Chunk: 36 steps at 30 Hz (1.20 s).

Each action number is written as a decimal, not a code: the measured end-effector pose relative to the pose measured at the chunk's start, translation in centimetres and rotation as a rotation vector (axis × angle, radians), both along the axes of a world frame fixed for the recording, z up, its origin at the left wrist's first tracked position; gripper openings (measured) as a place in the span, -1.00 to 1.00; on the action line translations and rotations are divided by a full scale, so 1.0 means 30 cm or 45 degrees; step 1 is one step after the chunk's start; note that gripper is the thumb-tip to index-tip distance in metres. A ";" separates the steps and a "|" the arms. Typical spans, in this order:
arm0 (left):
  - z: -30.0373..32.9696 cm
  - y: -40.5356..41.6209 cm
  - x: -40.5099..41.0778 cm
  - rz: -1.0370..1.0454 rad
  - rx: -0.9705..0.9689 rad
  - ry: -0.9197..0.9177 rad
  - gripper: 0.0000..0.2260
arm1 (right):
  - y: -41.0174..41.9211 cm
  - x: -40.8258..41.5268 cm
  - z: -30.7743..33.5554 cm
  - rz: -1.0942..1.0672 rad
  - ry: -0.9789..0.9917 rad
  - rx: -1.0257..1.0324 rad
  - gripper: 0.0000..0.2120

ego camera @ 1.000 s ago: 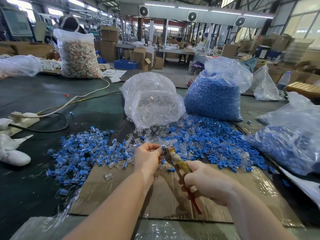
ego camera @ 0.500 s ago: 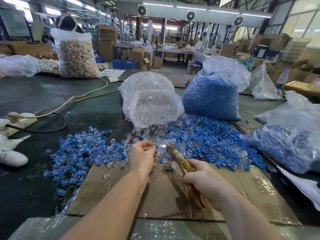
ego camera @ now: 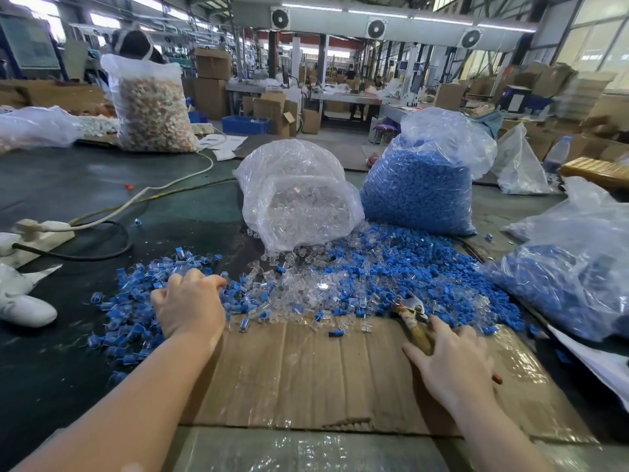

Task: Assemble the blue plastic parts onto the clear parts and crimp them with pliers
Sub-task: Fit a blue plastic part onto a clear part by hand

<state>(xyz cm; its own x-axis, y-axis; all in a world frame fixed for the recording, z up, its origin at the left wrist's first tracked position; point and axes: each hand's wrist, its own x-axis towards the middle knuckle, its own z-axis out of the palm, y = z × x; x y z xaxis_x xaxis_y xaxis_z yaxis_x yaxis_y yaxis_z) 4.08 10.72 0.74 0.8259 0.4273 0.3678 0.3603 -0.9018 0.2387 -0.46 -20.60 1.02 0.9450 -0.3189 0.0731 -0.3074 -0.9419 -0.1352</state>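
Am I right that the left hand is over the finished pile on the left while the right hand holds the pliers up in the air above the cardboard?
Not quite. The head view shows the left hand over the finished pile, but the pliers are not in the air: they lie down on the cardboard, with the right hand on their handles.

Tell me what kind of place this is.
Most likely a factory assembly floor: bulk bags of blue parts and clear parts on the workbench, cartons stacked behind, ventilation fans overhead.
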 end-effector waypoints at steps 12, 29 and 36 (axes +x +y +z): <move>-0.010 -0.297 -0.054 -0.668 -0.474 -0.218 -0.84 | 0.099 0.003 0.011 0.272 -0.281 -0.106 -0.70; -0.043 -0.465 -0.028 -0.721 -0.326 0.048 -0.75 | 0.200 0.081 -0.068 0.354 -0.488 0.371 -0.88; -0.037 -0.451 -0.070 -0.737 -0.583 -0.186 -0.79 | 0.200 0.058 -0.052 0.523 -0.580 0.656 -0.91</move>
<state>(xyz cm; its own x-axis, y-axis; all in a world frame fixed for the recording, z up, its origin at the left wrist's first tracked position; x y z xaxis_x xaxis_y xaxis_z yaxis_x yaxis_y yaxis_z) 1.98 -2.80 -0.35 0.9217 0.0766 0.3804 -0.2048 -0.7365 0.6447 1.30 -14.61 -0.54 0.9069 -0.0505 0.4183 0.2407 -0.7528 -0.6127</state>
